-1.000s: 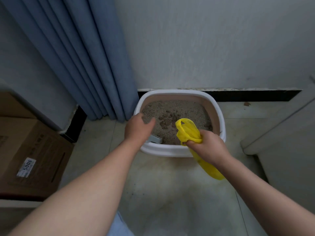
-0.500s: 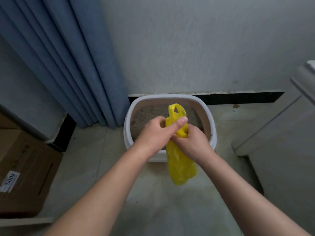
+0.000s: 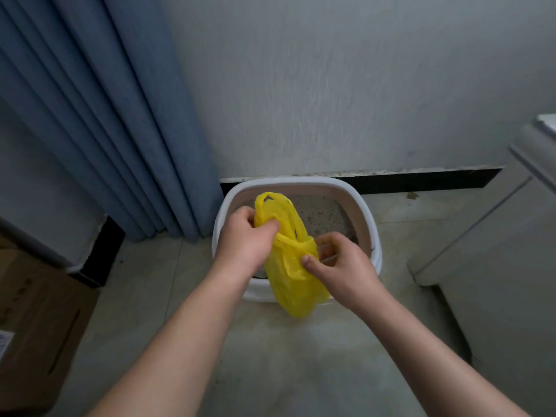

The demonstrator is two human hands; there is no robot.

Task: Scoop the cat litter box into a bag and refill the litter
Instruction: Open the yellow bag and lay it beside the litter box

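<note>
Both grips are clamped on the yellow bag (image 3: 288,275): left hand (image 3: 243,240) pinches its top, right hand (image 3: 343,266) pinches the opposite edge. The bag dangles over the litter box's (image 3: 301,182) near rim, with gray litter (image 3: 325,213) inside and a blue curtain (image 3: 126,139) just left of the box.

I read the bag (image 3: 288,275) as thin yellow plastic film, crinkled and faintly glossy along its folds. The litter box (image 3: 365,212) looks like smooth moulded plastic, white with a soft sheen on the rim, pinkish and matt on the inner wall. The litter (image 3: 322,212) is grey-brown, coarse and granular. The curtain (image 3: 105,115) is blue woven cloth, matt. The wall (image 3: 331,85) seems painted, matt, with a light brushed texture. The floor (image 3: 285,356) is pale tile, smooth with a dull sheen. The carton (image 3: 39,326) is plain brown cardboard, matt, with a paper label (image 3: 4,344).
</note>
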